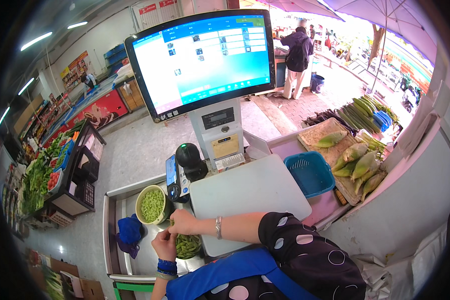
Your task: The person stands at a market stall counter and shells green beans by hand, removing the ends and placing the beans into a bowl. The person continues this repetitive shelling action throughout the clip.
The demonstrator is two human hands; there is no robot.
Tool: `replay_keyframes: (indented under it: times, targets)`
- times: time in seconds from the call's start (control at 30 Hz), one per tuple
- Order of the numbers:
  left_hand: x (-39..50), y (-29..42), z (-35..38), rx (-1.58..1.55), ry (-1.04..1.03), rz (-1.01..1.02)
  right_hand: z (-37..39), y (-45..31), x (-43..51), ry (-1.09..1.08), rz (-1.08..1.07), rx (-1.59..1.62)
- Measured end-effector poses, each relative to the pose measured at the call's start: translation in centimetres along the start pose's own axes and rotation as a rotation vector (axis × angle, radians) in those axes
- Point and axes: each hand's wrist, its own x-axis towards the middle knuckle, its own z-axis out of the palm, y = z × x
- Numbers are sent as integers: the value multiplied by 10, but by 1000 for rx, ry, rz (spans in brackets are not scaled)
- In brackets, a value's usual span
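Note:
My right hand [183, 222] and my left hand [164, 245] meet at the fingertips over the metal counter. Pinched in the right fingers is a small green piece, apparently a bean pod [171, 222], mostly hidden by the fingers. The left fingertips touch the right ones; whether they also grip the pod is hidden. Just beyond the hands stands a pale yellow plastic colander [138, 205] with shelled green beans [152, 204] inside. Below the right hand lies a pile of green bean pods [188, 246], partly covered by hand and sleeve.
A weighing scale with a white platter [247, 195] and a large touchscreen [210, 63] stands ahead. Left lies a blue cloth bundle [129, 229]. Right are a teal plastic basket [309, 174] and corn ears [364, 165] on a tray. Beyond, a person [298, 56] stands facing away.

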Motion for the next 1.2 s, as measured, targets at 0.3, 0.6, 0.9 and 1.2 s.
replay_keyframes:
  times: [0.3,0.6,0.9,1.2]
  targets:
    - [0,-12,4,-531,-24,-315,2,1,0,58,31,117]
    - [-5,-21,11,-603,70,-320,-1,-1,0,5,43,135]
    - [-1,-7,9,-639,58,-231,-12,-14,-5,-78,156,388]
    - [7,-8,2,-479,-10,-271,-3,-4,0,-9,98,380]
